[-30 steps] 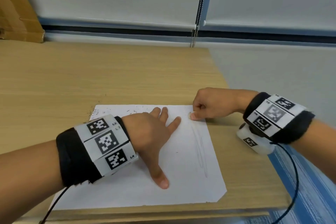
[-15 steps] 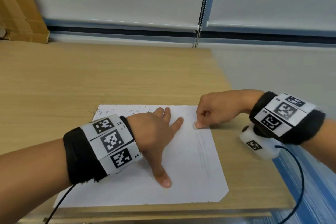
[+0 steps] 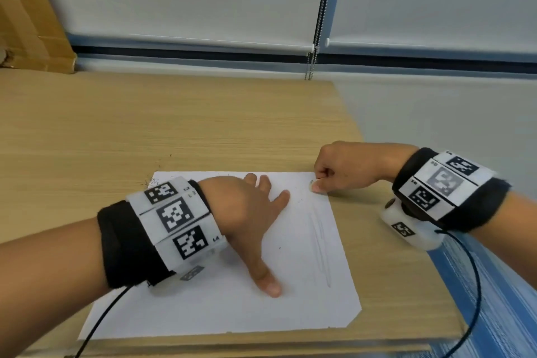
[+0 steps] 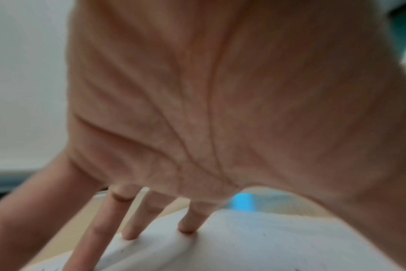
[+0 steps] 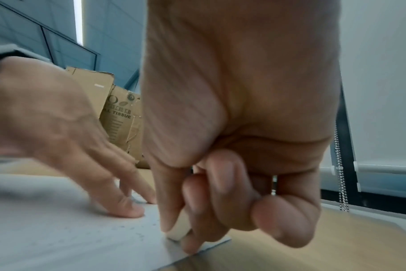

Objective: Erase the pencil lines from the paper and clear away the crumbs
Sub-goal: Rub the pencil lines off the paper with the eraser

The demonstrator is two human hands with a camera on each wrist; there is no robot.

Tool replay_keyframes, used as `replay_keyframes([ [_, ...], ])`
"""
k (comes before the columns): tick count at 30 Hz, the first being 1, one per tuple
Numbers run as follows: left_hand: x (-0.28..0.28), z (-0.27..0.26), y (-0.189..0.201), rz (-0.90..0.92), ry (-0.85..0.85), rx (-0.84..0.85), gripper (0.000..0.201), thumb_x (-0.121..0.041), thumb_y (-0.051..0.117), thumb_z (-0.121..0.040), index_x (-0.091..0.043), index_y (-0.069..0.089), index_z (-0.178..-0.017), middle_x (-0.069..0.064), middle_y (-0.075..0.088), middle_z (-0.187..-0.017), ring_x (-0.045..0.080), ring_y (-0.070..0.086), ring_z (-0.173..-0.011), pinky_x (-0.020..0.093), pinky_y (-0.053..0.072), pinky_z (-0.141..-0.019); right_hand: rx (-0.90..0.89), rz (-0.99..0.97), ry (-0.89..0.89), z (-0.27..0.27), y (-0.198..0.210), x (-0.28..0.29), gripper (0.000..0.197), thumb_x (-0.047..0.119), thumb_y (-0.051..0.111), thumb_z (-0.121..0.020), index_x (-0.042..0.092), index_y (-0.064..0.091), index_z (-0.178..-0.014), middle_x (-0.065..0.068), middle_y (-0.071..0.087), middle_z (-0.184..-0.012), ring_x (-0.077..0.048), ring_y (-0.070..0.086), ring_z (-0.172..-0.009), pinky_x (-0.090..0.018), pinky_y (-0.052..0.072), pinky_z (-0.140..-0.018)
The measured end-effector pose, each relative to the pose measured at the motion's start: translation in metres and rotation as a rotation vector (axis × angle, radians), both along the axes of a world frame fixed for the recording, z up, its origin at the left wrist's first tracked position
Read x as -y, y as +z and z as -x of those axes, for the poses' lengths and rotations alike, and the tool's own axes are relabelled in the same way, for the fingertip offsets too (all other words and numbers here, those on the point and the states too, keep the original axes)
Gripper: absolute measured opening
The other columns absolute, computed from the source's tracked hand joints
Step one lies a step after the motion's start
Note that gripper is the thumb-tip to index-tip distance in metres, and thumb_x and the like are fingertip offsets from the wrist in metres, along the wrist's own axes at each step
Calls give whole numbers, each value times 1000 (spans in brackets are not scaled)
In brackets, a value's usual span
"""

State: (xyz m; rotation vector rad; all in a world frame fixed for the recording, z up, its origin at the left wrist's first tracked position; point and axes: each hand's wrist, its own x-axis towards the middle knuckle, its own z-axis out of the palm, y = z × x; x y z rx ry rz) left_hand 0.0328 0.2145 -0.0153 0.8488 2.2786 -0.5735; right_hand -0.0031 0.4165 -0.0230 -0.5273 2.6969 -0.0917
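Left hand (image 3: pixel 247 212) splayed flat on paper (image 3: pixel 290 314); right hand (image 3: pixel 343 168) pinches eraser (image 5: pixel 177 233).

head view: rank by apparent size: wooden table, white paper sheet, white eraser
1. Light wooden table
2. White paper sheet
3. Small white eraser, mostly hidden in the right hand

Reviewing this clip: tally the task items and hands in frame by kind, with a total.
Paper sheet: 1
Eraser, pinched by the right hand: 1
Hands, including the left hand pressing the sheet: 2
Total: 4
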Motion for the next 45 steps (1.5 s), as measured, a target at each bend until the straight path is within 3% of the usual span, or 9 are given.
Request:
replay_keyframes([
  [3,0,6,2,-143,-6,-51,105,-84,48,-72,-30,7,-152,5,15,-155,32,21,-140,49,37,-100,-3,5,-6,-4,0,1,39,36,56,-93,9,51,-65,-4,48,-61,-20,41,-60,-32,36,-58],
  [5,1,8,-5,-207,-38,-129,98,-80,53,-75,-26,16,-147,7,28,-143,31,31,-129,46,44,-93,-6,-19,-4,-3,2,3,38,35,55,-93,10,51,-65,-1,49,-61,-20,42,-60,-32,36,-58],
  [7,2,12,-12,-185,-24,-147,108,-79,57,-72,-27,7,-152,8,21,-150,34,24,-135,49,43,-98,-19,-31,23,-3,4,10,39,36,55,-93,11,51,-64,1,49,-61,-19,43,-60,-31,37,-58],
  [11,3,20,-15,-148,66,-101,124,-85,55,-66,-36,-19,-151,1,-18,-162,37,-7,-148,54,30,-111,-39,0,37,2,3,21,38,38,53,-94,9,57,-70,1,52,-62,-19,46,-59,-34,40,-59],
  [16,3,23,-21,-144,94,-75,126,-87,55,-63,-40,-25,-148,-2,-28,-159,38,-2,-149,56,31,-110,-42,36,84,-6,-5,24,37,38,49,-96,16,51,-66,2,52,-63,-17,46,-58,-35,41,-59],
  [23,2,25,-22,-137,96,-72,127,-89,53,-62,-39,-27,-147,-3,-30,-158,42,-1,-148,59,32,-109,-60,-17,45,-9,1,15,38,40,46,-96,18,49,-65,4,52,-64,-21,50,-63,-39,44,-63],
  [27,1,23,-22,-120,96,-82,126,-87,53,-64,-37,-27,-147,-1,-29,-158,44,-2,-147,59,31,-109,-20,-24,154,-33,-5,27,40,43,44,-96,15,51,-69,4,51,-61,-17,47,-57,-37,42,-60],
  [39,0,26,-25,-113,75,-107,128,-91,51,-61,-37,-26,-148,1,-26,-160,44,7,-147,59,36,-105,-39,-43,11,-29,2,10,38,45,42,-97,18,51,-72,5,54,-70,-18,50,-68,-39,46,-68],
  [45,-1,25,-22,-114,81,-93,127,-87,54,-64,-35,-26,-149,3,-27,-159,46,5,-146,58,34,-108,15,-65,114,-46,1,19,38,45,40,-98,16,51,-76,9,49,-66,-9,45,-59,-34,42,-64],
])
